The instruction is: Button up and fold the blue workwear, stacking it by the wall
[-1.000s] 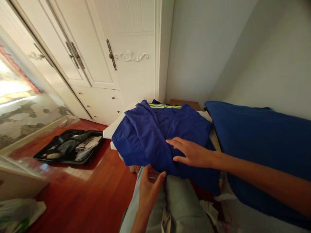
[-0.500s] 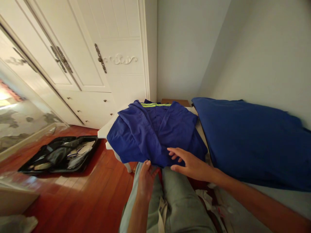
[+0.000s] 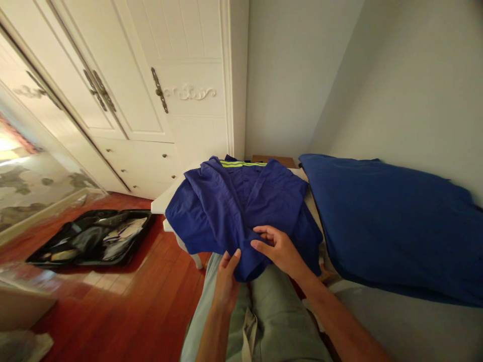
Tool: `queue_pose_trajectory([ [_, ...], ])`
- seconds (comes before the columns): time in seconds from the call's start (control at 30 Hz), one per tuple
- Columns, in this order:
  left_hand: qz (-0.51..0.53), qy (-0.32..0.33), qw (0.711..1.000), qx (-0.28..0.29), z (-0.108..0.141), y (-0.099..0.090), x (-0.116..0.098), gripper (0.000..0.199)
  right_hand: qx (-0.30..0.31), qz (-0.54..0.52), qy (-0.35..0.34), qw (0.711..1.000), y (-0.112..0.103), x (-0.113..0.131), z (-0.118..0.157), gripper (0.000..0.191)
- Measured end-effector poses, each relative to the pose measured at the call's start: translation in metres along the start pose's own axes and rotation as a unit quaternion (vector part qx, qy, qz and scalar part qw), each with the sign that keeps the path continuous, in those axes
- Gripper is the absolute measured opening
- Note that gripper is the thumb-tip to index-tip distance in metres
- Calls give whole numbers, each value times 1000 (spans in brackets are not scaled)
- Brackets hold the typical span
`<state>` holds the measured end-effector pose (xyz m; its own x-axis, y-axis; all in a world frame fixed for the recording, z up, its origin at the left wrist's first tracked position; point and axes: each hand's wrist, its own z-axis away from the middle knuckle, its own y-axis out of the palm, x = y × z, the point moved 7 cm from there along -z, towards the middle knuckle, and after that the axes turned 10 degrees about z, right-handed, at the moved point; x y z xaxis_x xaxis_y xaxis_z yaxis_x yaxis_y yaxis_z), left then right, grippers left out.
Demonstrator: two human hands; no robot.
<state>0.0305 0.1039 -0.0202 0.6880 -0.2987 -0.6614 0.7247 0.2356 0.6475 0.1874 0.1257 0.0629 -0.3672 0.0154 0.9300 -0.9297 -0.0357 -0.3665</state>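
Note:
A dark blue work garment [image 3: 211, 211] with bright yellow-green stripes, which looks like a jacket, lies spread over a small white table. Its near edge hangs over the front, towards my knees. My left hand [image 3: 227, 274] pinches that edge between thumb and fingers, left of the middle. Just to the right, my right hand [image 3: 277, 249] rests against the cloth with thumb and fingers curved and apart. A raised fold of cloth lies by its fingertips. Part of the garment's underside is hidden.
The white table [image 3: 162, 202] shows at its left corner. A blue pillow [image 3: 385, 221] lies close on the right. An open black suitcase [image 3: 90, 241] with clothes is on the red wooden floor, left. A white wardrobe [image 3: 196, 125] stands behind.
The garment's near edge has come towards me and droops lower over my legs. My right hand has moved slightly left onto the cloth. My left hand stays at the edge.

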Motion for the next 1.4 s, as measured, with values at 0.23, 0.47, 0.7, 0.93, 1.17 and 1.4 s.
queue_pose_trajectory([
  [0.23, 57, 43, 997, -28, -12, -20, 2, 28, -115, 49, 1, 992, -30, -14, -3, 36],
  [0.47, 62, 25, 998, 12, -6, -4, 2, 19, -46, 22, -43, 998, -18, 9, -28, 45],
  [0.7, 19, 18, 999, 36, 2, 15, 0, 29, 61, 154, 51, 985, 10, 38, -130, 32],
  [0.93, 27, 6, 997, 69, -3, 10, 7, 29, 46, 187, 49, 980, 2, 46, -179, 11],
  [1.17, -53, -29, 998, 34, -12, -6, 16, 39, -17, 264, 51, 963, -26, 40, -194, 18],
  [1.4, -355, 246, 899, -76, -22, -8, -113, 54, -19, 314, -18, 949, 8, 73, -257, 25],
])
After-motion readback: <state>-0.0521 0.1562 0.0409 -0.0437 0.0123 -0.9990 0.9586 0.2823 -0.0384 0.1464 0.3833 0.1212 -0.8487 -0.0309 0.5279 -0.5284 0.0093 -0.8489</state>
